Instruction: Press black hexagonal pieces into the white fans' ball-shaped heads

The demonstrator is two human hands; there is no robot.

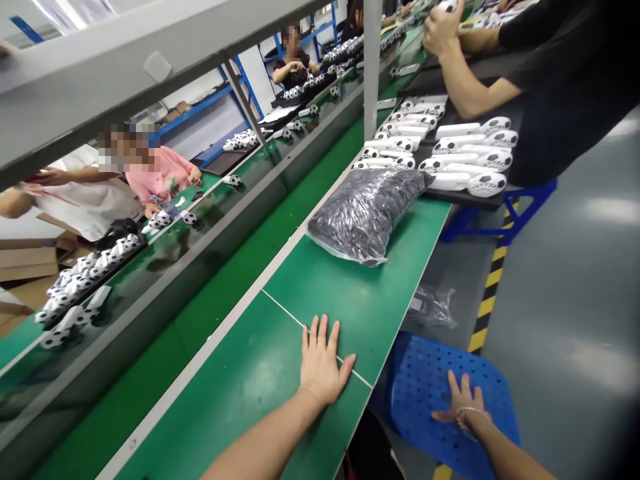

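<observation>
My left hand [323, 363] lies flat on the green workbench [320, 293], fingers spread, holding nothing. My right hand [463, 403] rests palm down on a blue perforated stool seat [430, 393], also empty, with a thin bracelet [470, 420] on its wrist. Ahead of my left hand, a clear plastic bag of dark small items [365, 213] lies on the bench. Beyond it, several white-and-black football-patterned items [465, 153] are lined up on a black tray [475, 197]. Neither hand touches the bag or the tray.
A co-worker's hand [440, 30] works at the far end of the tray. A crumpled clear plastic bag [430, 307] lies on the floor. A parallel green bench [230, 233] carries more football-patterned items, with seated people along it. A metal post [371, 67] stands beside the bench.
</observation>
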